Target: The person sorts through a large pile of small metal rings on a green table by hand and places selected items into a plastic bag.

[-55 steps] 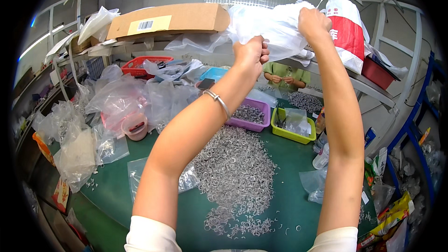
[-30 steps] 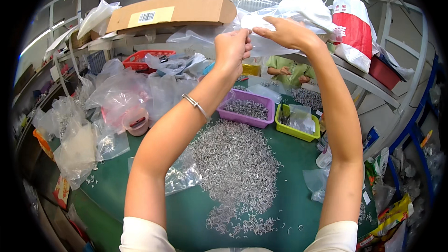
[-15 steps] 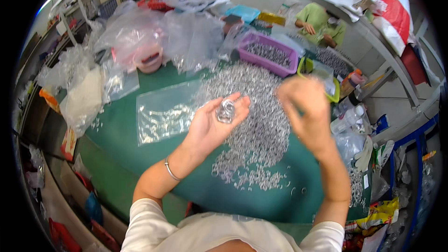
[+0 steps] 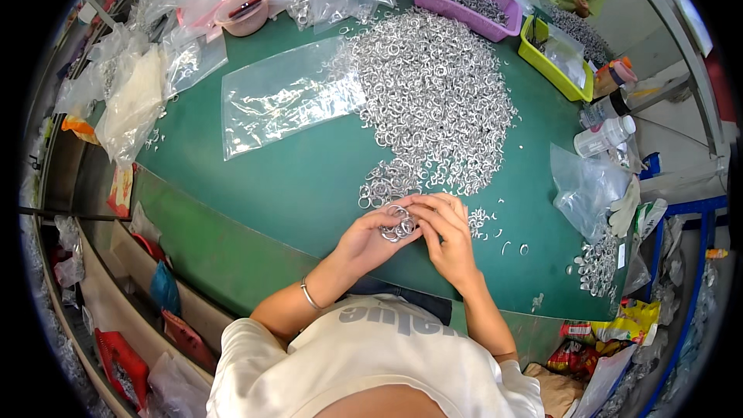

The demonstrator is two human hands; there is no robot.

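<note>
Several shiny metal rings (image 4: 397,224) lie bunched in my left hand (image 4: 362,241), its fingers curled round them. My right hand (image 4: 449,238) meets it from the right, fingers bent and pressed together against the left fingertips. Whatever the right fingertips hold, if anything, is hidden. Both hands are over the table just in front of my body, at the near end of a large pile of small silvery rings (image 4: 433,93). A flat clear plastic bag (image 4: 282,101) lies left of the pile, its right end touching it.
A purple basket (image 4: 507,29) of metal pieces and a lime-green basket (image 4: 573,91) stand behind the pile. Far left are plastic bags and a pink bowl (image 4: 246,23). A white bottle (image 4: 604,136) and a smaller heap of metal pieces (image 4: 598,267) are at right. A co-worker in green sits opposite.
My right hand has come down from the pile's right side to my left hand. The left hand has drawn nearer my body and curled round the rings. The view has tilted down.
</note>
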